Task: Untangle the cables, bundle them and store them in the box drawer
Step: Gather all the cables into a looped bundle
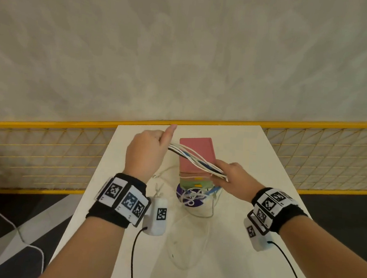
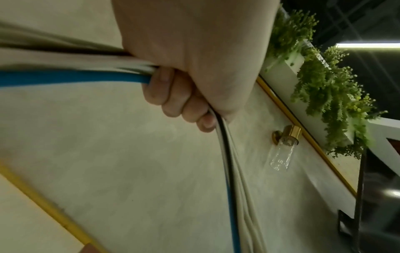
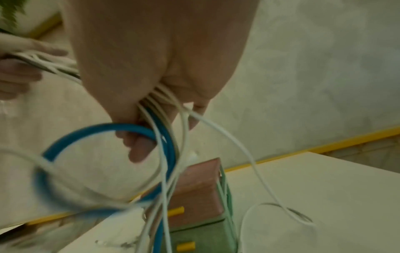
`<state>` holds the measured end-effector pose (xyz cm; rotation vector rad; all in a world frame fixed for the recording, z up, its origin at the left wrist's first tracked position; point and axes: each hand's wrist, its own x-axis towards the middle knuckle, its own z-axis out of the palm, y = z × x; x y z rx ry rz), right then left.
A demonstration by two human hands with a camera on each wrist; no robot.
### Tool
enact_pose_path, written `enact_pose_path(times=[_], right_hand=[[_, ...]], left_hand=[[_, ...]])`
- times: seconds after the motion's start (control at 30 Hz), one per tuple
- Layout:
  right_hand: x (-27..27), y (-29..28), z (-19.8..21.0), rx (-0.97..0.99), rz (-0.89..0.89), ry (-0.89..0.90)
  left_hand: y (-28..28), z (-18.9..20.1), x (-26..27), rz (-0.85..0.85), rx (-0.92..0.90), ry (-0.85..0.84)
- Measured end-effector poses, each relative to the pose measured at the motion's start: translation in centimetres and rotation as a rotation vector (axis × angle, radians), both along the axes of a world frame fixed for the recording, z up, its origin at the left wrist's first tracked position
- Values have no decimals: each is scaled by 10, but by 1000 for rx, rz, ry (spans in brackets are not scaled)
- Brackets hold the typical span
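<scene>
A bundle of white, blue and black cables [image 1: 195, 160] stretches in the air between my two hands, above the pink-topped box [image 1: 196, 149] with yellow-handled drawers. My left hand [image 1: 149, 151] grips one end in a fist, thumb pointing up; its curled fingers [image 2: 171, 95] wrap the blue cable [image 2: 65, 78] and white strands. My right hand [image 1: 229, 178] grips the other end, from which loops of cable [image 3: 103, 169] hang toward the box [image 3: 199, 188]. Loose white cable [image 1: 192, 243] trails across the white table [image 1: 270, 221].
A round purple object [image 1: 190, 199] with tangled white cord lies in front of the box. A yellow mesh fence [image 1: 47, 151] runs behind the table, below a pale wall. Another white cable [image 1: 9, 222] lies on the dark floor at left.
</scene>
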<state>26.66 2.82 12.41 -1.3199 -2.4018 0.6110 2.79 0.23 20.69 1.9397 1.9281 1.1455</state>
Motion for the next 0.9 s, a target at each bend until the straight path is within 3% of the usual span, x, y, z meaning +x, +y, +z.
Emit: enact_pose_path(times=[0.1,0.2,0.27,0.37,0.5,0.63,0.7,0.73,0.8,0.87,0.9], right_hand=[[2,-5,7,-126,6,-69],[-25,-15,41,-327,99,382],[-52,-16,57,-318,157,605],[-66,-19,59,-183,137,507],[-43,-19,39,-191,121,322],[-27,-8,42,-215,152,224],[-25,-5,46,-193,125,187],[-26,-5,47,-182,114,168],[-33,-5,51,-145,119,119],[-46,-5,58,-100,156,92],[-53,-5,60,-88,178,97]], left_hand=[[4,2,-8,12,39,-13],[1,3,6,2,-3,35],[-1,3,20,-33,-17,63],[0,3,19,-40,22,-20],[-3,-2,-5,-3,54,-185],[-6,-23,-13,70,-82,-291],[-3,-32,-19,80,-221,-230],[-2,-35,-21,80,-254,-123],[-1,-37,-15,48,-128,98],[-4,-30,8,-110,52,119],[-6,-26,20,-213,52,93]])
